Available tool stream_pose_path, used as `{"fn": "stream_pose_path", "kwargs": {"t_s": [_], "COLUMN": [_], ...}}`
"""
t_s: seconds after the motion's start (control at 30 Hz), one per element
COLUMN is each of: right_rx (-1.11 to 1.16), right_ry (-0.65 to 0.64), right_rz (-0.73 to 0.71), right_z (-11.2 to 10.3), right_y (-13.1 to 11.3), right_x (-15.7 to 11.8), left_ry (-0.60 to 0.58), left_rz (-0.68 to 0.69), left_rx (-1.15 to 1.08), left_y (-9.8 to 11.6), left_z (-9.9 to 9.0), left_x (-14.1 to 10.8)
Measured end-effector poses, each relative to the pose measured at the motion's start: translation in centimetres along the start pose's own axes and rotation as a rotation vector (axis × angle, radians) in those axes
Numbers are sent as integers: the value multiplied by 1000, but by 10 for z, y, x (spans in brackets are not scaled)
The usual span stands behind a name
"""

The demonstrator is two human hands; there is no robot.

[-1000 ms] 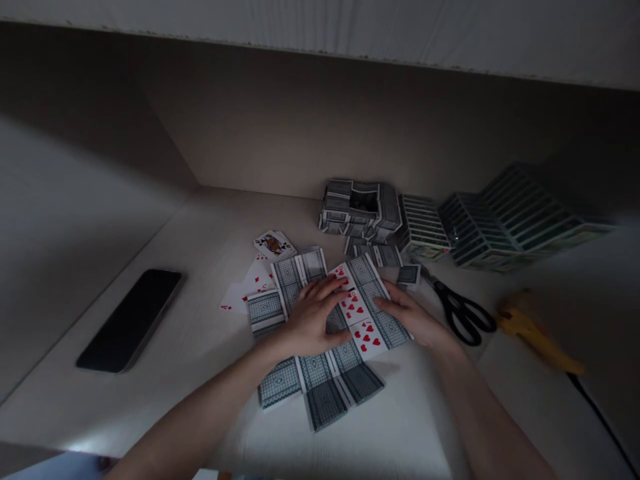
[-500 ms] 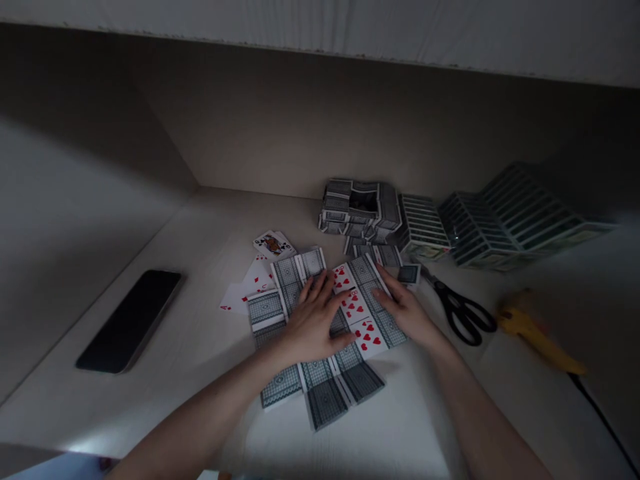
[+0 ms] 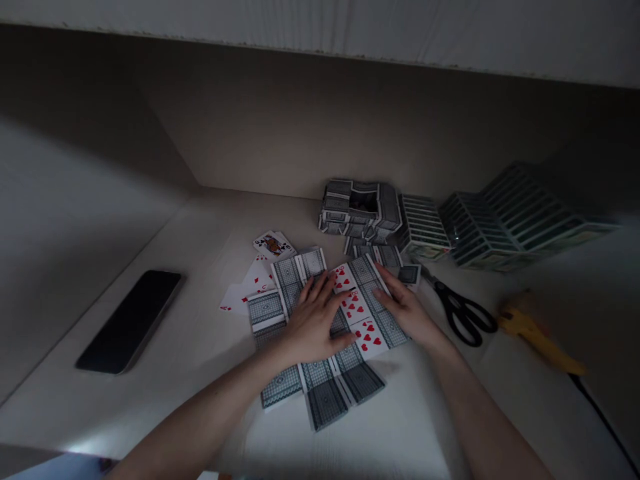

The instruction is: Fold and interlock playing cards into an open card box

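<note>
Joined playing cards form a flat panel on the table, mostly patterned backs up. Beside it lies a strip of heart cards with faces showing, bordered on the right by card backs. My left hand lies flat with fingers spread across the panel, its thumb and index finger reaching the heart cards. My right hand rests on the right edge of the card backs, fingers stretched out. Folded-looking cards stick out toward me below my left hand. Parts of the panel are hidden beneath my left hand.
Behind stands a box built of cards, with stepped card structures to its right. Black-handled scissors and a yellow glue gun lie at the right. A phone and loose cards are on the left. A shelf edge overhangs.
</note>
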State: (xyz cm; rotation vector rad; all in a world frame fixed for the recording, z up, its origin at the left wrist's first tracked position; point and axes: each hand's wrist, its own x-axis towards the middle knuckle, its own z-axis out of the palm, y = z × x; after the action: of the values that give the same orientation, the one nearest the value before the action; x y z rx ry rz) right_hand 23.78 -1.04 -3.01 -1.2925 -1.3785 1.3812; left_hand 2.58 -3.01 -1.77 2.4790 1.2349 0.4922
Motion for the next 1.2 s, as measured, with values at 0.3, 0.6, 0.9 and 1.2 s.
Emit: {"fn": "stream_pose_path", "kwargs": {"t_s": [0.3, 0.6, 0.9, 1.2], "right_rx": [15, 0, -59, -91], "right_ry": [-9, -32, -37, -25], "right_rz": [-2, 26, 31, -5], "right_z": [1, 0, 0, 0], "right_y": [0, 0, 3, 7], "right_x": [0, 1, 0, 1], "left_ry": [4, 10, 5, 80], "left_rz": [-4, -8, -3, -55], "left_rx": [-4, -7, 0, 36], "left_y": [1, 1, 2, 7], "left_z": [-1, 0, 0, 3], "left_x": [0, 0, 0, -1]}}
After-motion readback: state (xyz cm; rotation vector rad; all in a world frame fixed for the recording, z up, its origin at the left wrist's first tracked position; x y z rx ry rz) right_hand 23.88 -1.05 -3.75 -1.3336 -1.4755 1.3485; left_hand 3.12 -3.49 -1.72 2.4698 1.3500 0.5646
